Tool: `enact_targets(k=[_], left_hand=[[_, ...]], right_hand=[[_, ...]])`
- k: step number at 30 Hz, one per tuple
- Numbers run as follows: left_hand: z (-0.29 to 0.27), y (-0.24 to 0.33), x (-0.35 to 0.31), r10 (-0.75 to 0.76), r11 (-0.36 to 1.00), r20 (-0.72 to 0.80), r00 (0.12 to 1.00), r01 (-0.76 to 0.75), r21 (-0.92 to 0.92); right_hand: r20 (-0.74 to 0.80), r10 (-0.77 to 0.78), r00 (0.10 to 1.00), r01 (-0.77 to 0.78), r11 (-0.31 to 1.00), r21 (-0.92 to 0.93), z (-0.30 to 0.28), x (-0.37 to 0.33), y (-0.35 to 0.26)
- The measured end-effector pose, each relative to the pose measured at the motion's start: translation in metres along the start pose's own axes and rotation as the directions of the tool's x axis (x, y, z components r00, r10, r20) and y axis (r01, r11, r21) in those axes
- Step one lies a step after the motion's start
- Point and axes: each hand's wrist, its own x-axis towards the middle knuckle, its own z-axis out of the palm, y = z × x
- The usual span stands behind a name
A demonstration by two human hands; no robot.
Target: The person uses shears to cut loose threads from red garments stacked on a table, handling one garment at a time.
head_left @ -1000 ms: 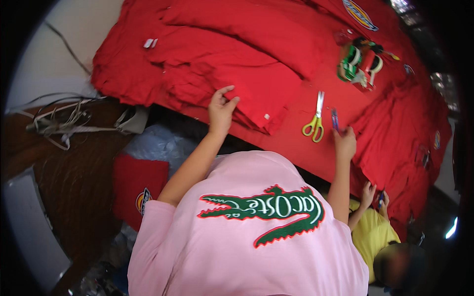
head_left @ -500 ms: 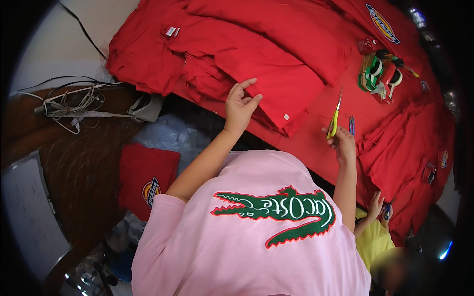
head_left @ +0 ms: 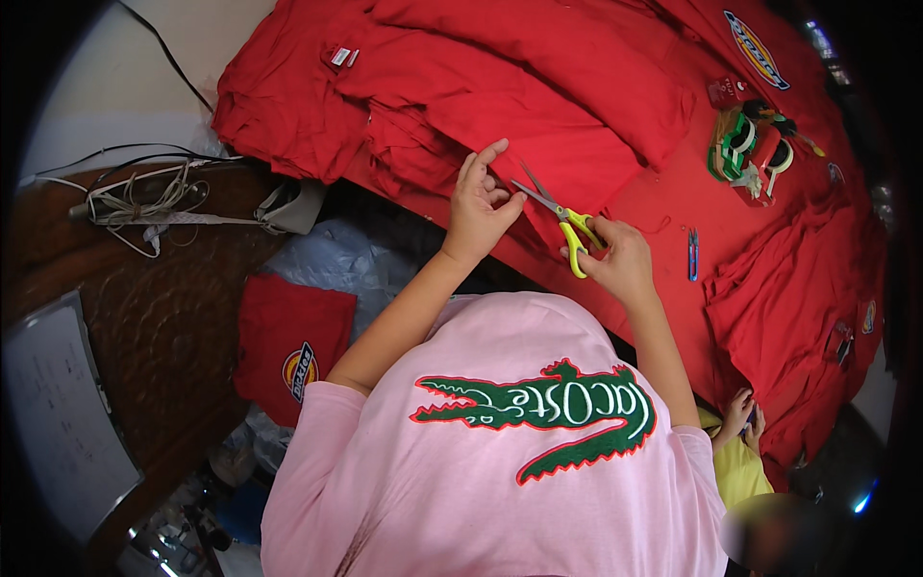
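Observation:
My right hand (head_left: 623,260) grips scissors (head_left: 575,226) with yellow-green handles. Their blades are parted and point up and left, with the tips beside my left hand (head_left: 481,212). That hand is at the near edge of a red garment (head_left: 548,125), its index finger raised and its thumb and other fingers drawn together. Anything pinched there is too small or hidden to make out. More red garments (head_left: 279,115) lie heaped across the far side of the red-covered table (head_left: 639,288).
Blue-handled thread snips (head_left: 692,255) and tape rolls in dispensers (head_left: 735,144) lie to the right. Beyond a red garment pile (head_left: 779,298), a person's hands (head_left: 740,418) work. At left are tangled cables (head_left: 144,202), a plastic bag (head_left: 332,260) and a folded red garment (head_left: 288,346).
My right hand has brought the scissors left from near the snips to my left hand, turning the blades leftward and parting them. My left hand has shifted slightly right, its fingers more curled.

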Motion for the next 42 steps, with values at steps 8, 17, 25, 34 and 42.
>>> enact_targets(k=[8, 17, 25, 34, 42], left_hand=[[-0.006, 0.003, -0.001, -0.024, 0.996, 0.051, 0.998, 0.020, 0.085], [-0.006, 0.000, 0.001, -0.022, 0.995, -0.014, 1.000, 0.023, 0.098], [-0.004, -0.004, 0.009, -0.054, 0.994, -0.119, 0.991, 0.042, -0.103], [-0.011, -0.001, 0.010, -0.055, 0.990, -0.077, 0.996, 0.044, -0.134], [-0.008, 0.002, 0.014, -0.077, 0.982, -0.084, 0.994, 0.061, -0.178]], right_hand=[[0.072, -0.030, 0.997, 0.024, 0.997, 0.073, 0.008, 0.015, -0.002], [0.135, 0.060, 0.989, -0.084, 0.981, 0.178, 0.012, 0.013, 0.011], [0.046, -0.083, 0.995, 0.078, 0.992, 0.102, 0.015, 0.025, 0.000], [0.060, -0.089, 0.994, 0.081, 0.989, 0.124, 0.017, 0.042, -0.008], [0.172, 0.014, 0.985, -0.062, 0.958, 0.279, 0.025, 0.039, 0.002]])
